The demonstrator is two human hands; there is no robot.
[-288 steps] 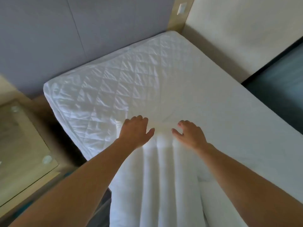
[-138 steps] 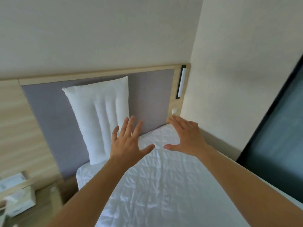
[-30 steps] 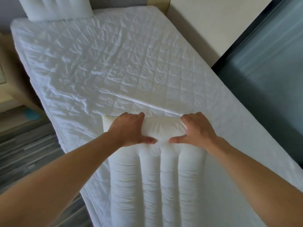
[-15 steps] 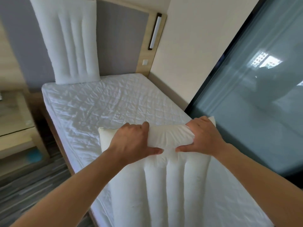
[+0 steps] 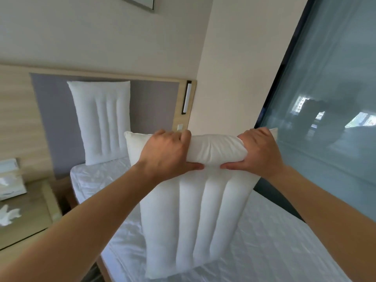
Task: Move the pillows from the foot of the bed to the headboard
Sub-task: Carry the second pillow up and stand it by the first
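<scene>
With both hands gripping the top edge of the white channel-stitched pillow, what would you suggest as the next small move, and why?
Probably carry the held white channel-stitched pillow forward toward the grey padded headboard. Left hand and right hand hold it above the white quilted mattress, and the space right of the propped white pillow is bare.

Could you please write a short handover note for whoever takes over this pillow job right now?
Left hand and right hand: both clamped on the top edge of the second pillow, which hangs lifted above the mattress.
First pillow: done, standing upright against the headboard, left side.
Left to do: carry the held pillow forward and stand it against the bare grey panel to the right of the first.
</scene>
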